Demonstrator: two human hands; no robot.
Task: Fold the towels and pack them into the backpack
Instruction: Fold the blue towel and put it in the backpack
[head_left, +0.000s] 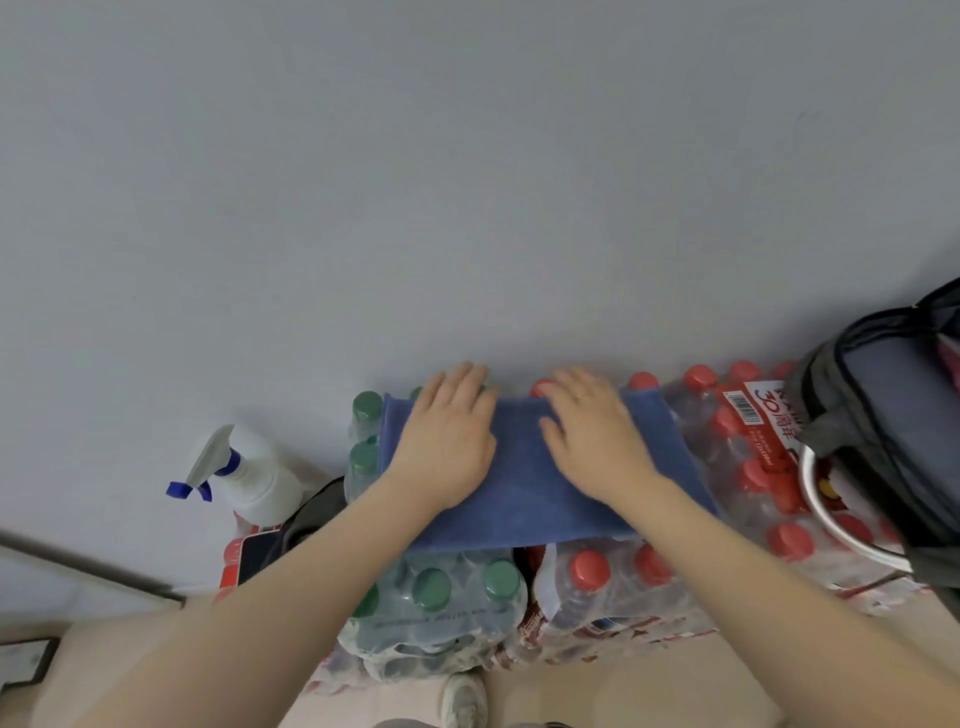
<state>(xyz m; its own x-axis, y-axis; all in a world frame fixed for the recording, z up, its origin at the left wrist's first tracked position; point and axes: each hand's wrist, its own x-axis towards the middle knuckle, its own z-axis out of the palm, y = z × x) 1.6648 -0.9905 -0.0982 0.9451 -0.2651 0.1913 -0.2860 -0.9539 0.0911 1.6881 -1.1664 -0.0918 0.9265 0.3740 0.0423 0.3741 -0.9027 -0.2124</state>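
Left hand (448, 435) and right hand (592, 432) press flat (fingers straight) on blue towel (524, 483).

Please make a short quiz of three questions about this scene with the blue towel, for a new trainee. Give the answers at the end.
1. True or false: both hands lie flat on the blue towel.
2. What does the towel rest on?
A. a wooden table
B. shrink-wrapped packs of bottles
C. the floor
3. Fill in: the backpack stands at the ____ side of the picture.

Key
1. True: the left hand and the right hand press on it with straight fingers.
2. B: packs with green caps and red caps.
3. Right; a spray bottle is at the left.
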